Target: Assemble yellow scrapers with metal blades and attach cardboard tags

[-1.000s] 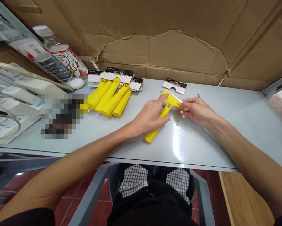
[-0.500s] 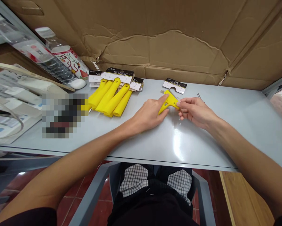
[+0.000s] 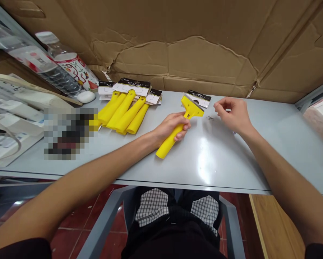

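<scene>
Fingers of the left hand (image 3: 174, 126) wrap the handle of a yellow scraper (image 3: 170, 142), closed round it just below the head; gripping so near the neck probably steadies the head and leaves its whole front edge uncovered. Scraper slants over the table (image 3: 177, 169), butt toward the near side, head away and to the right, its far edge overlapping a black-and-white card (image 3: 204, 102) in this view. Right hand (image 3: 234, 113) is held apart from the scraper, thumb and index tips close together; cannot tell whether they pinch anything. Small metal pieces (image 3: 210, 118) lie in a tight cluster between scraper head and right hand, presumably placed there for easy reach. Carded yellow handles (image 3: 125, 113) lie side by side to the left, likely grouped to stay out of the working space
</scene>
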